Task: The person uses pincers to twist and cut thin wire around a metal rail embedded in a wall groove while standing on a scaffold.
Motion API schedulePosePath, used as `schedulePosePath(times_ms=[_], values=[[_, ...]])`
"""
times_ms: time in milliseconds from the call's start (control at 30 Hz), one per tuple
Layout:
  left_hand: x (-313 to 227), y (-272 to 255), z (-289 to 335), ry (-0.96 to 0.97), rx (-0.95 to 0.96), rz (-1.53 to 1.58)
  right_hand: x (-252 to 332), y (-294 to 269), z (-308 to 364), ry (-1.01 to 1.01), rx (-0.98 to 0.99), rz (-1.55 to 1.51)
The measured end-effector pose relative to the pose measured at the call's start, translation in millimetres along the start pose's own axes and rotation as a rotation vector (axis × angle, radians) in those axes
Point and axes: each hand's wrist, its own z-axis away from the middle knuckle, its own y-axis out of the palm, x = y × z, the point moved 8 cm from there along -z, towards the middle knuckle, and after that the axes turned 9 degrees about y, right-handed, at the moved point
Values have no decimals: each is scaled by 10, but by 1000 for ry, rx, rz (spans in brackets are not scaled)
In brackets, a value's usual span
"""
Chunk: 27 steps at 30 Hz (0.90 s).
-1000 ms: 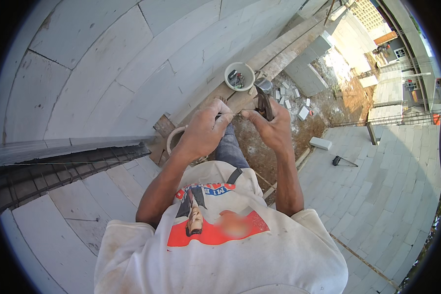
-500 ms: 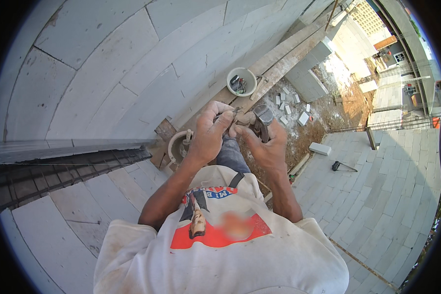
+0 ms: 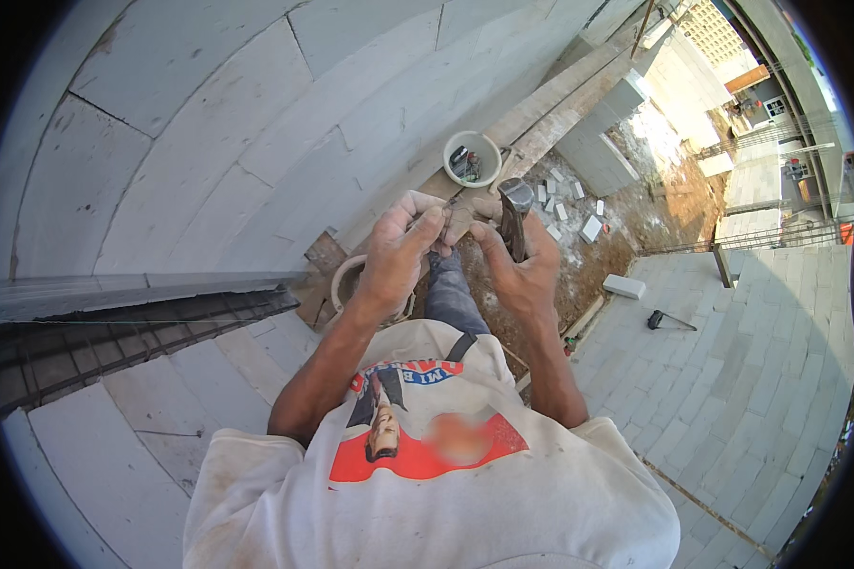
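Note:
My right hand (image 3: 520,275) grips a hammer (image 3: 514,201), its dark metal head pointing up above my fingers. My left hand (image 3: 397,258) is raised beside it, thumb and fingers pinched on a small greyish piece (image 3: 457,220) that the fingertips of my right hand also touch. What that piece is cannot be made out. Both hands are held together in front of my chest, above my jeans-clad leg and the dirt below.
A wall of large white blocks (image 3: 218,123) curves along the left. A white bucket (image 3: 472,158) holding small items stands by wooden planks (image 3: 541,109). Another pail (image 3: 344,282) sits under my left wrist. Block scraps (image 3: 579,204), a loose block (image 3: 622,285) and a tool (image 3: 669,321) lie at right.
My hands have closed in on each other. The hammer has turned more upright in my right hand. My left fingers now meet the right fingertips around the small piece.

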Motion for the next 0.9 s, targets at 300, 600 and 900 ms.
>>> schedulePosePath(times_ms=[300,600,900], values=[[-359,-7,22,441,6,-617,154,78,142,-17,158,149],[-323,-3,75,344,-102,-255,-188,186,263,285,134,-226],[-145,-147,21,157,31,-5,-147,-274,-78,121,14,-68]])
